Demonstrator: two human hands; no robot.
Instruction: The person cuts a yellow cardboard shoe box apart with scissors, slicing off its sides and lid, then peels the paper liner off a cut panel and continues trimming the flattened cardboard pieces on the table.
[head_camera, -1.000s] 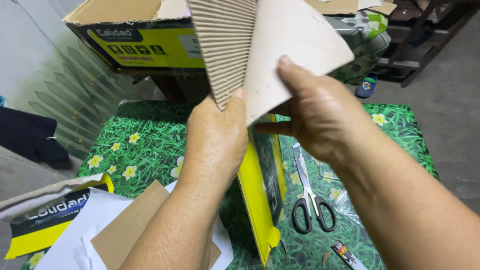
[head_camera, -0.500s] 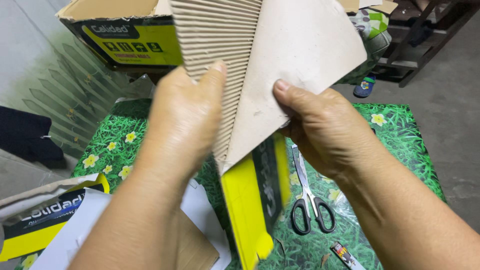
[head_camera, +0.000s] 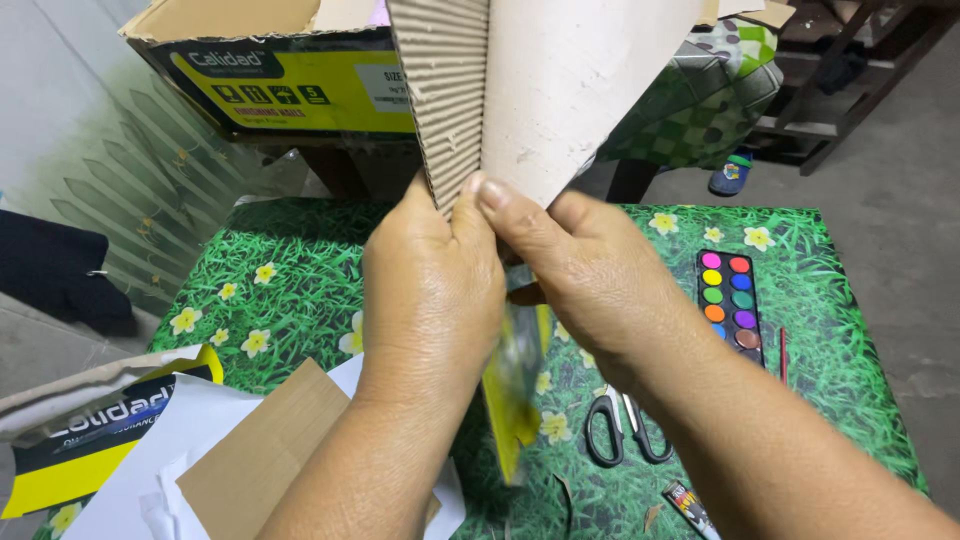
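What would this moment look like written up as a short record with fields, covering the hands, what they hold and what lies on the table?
Left hand: grips the ribbed corrugated cardboard layer
Right hand: pinches the smooth paper facing, thumb at the seam
State of sheet: the two layers are spread apart in a V above the hands
Table cover: green grass print with flowers
Paint palette: right side, round colour pans
Scissors: black handles, below the right hand
Small tube: near the front edge
Yellow and black box: behind the table, open

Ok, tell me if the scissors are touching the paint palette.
Apart. The head view shows green flowered cloth between the scissors and the paint palette.
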